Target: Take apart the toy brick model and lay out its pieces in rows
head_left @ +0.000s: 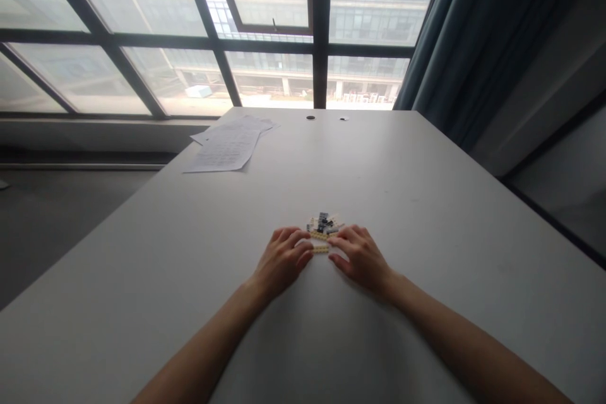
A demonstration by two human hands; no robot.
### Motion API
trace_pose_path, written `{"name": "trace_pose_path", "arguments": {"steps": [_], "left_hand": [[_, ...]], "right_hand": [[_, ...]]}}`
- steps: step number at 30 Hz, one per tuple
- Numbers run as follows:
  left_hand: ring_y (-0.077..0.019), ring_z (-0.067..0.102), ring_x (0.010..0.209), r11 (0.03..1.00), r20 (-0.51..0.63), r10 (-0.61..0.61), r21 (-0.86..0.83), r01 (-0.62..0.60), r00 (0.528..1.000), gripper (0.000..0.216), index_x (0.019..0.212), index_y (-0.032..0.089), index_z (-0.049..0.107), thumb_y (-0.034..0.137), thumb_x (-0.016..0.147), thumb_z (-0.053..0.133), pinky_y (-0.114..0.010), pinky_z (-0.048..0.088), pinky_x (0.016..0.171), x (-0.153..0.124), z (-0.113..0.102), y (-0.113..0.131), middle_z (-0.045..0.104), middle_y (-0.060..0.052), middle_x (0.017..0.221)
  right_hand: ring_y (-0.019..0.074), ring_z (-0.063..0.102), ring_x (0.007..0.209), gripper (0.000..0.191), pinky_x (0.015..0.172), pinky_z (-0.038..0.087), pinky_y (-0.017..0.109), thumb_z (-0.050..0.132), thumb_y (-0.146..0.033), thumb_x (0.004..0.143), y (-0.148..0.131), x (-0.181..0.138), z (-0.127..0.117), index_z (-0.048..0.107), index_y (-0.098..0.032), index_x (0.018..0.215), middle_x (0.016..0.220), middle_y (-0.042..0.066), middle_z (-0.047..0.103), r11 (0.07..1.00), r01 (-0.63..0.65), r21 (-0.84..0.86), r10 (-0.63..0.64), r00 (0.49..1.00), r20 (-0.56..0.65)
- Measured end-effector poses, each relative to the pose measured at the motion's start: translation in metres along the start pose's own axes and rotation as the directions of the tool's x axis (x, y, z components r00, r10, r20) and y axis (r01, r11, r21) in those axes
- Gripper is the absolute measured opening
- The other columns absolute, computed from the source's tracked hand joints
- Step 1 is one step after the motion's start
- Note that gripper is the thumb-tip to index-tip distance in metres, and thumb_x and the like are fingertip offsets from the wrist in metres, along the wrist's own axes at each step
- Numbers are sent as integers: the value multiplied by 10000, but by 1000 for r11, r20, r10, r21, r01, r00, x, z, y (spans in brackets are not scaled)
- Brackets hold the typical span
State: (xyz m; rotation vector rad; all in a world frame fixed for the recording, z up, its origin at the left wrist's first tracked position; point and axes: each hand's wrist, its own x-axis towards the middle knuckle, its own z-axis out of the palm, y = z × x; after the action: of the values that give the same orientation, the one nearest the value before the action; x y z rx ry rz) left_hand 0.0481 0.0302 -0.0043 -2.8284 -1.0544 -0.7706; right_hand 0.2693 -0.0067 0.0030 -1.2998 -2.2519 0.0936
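The pale yellow studded strip [320, 249] is centre stage in the head view, lying crosswise on the white table [407, 189], right in the gap between two bare hands. In from one side comes the left hand [285, 259], knuckles up, fingers curled, thumb and fingertips gathered at the strip's left end; whether they pinch it or merely rest against it, I cannot tell. Opposite, the right hand [360, 259] arches over the tabletop, thumb and forefinger visibly spread, with a gap between them, their tips just beside the strip's right end; contact there is too small to call.

Just beyond, a second yellow strip [319, 236] lies almost parallel, the fingertips of both hands close to its two ends. And right behind that, a little heap of small pieces [324, 223], dark, grey and whitish, jumbled together, too tiny to count from up here.

Further out, on the far left of the tabletop, printed papers [227, 148] overlap at angles, well apart from the hands. Near the far edge sit two small round fittings, a dark one [310, 118] and a partly white one [344, 118]. Behind it all, a dark-framed window [320, 25] looks onto a pale building, and a blue-grey curtain [445, 44] hangs to the right.
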Motion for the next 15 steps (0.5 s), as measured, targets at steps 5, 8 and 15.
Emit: {"name": "trace_pose_path", "arguments": {"steps": [5, 8, 15], "left_hand": [[-237, 502, 1057, 999, 24, -34, 31, 34, 999, 128, 945, 233, 676, 262, 897, 561, -402, 369, 923, -1, -2, 3, 640, -56, 1091], [-229, 498, 1054, 999, 22, -22, 24, 22, 1000, 152, 883, 214, 669, 236, 917, 522, -398, 363, 927, -2, -4, 9, 646, -56, 1062], [-209, 519, 1002, 993, 38, -111, -43, 112, 993, 127, 972, 216, 653, 231, 900, 549, -377, 380, 891, -8, -3, 15, 644, -54, 1041]], "right_hand": [[247, 503, 959, 188, 878, 392, 389, 582, -236, 876, -23, -1, 8, 636, -194, 1051, 978, 81, 613, 998, -10, -63, 16, 996, 92], [234, 499, 964, 125, 886, 379, 380, 562, -210, 888, -26, -4, 11, 643, -199, 983, 1012, 74, 610, 998, -49, -47, 51, 997, 56], [215, 522, 905, 143, 864, 397, 345, 497, -169, 924, -32, -8, 11, 628, -179, 866, 886, 62, 640, 997, -79, -15, 80, 994, 81]]}}
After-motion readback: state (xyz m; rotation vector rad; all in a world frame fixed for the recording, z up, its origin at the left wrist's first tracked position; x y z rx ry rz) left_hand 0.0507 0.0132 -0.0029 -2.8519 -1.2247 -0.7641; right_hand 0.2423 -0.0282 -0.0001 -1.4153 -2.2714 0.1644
